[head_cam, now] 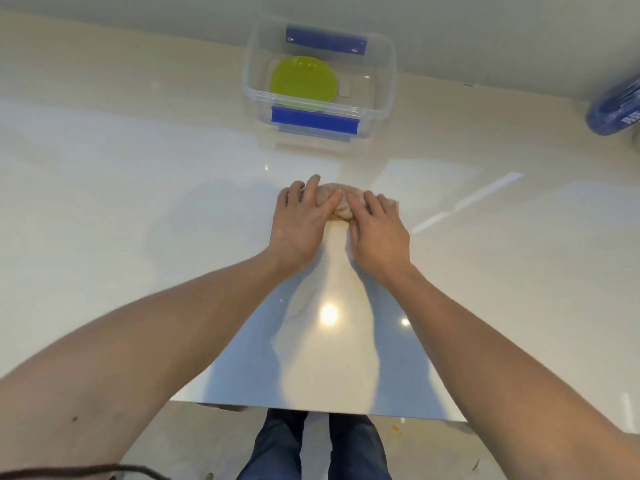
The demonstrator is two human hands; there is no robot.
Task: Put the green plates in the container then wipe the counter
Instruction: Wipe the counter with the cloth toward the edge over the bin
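Far left: bare glossy cream worktop [104,174], only reflections on it. Left of centre: left hand [301,223], palm down, fingers [311,188] spread and curled over the left flank of a crumpled beige cloth [334,199], pressing it flat against the worktop rather than pinching it. Centre: the cloth bunched into a low mound between and under both sets of fingers, its top and near edge peeping out in the gap, its far edge showing just beyond the fingertips. Just right of that: right hand [379,233], palm down too, fingers [372,204] laid loosely extended over the right flank of the cloth, touching it; whether any fold is actually gripped underneath, impossible to tell. Beyond the hands, well apart from them toward the wall: clear plastic container [384,81] with blue clips on its near and far rims, lid off, green plates [303,79] lying flat inside at its left part, seemingly stacked, count unclear. Far right edge: blurred dark-blue object [614,112] on the worktop, too smeared to identify. Bottom centre, below the worktop's near edge: legs in dark jeans [311,445] over a pale floor.
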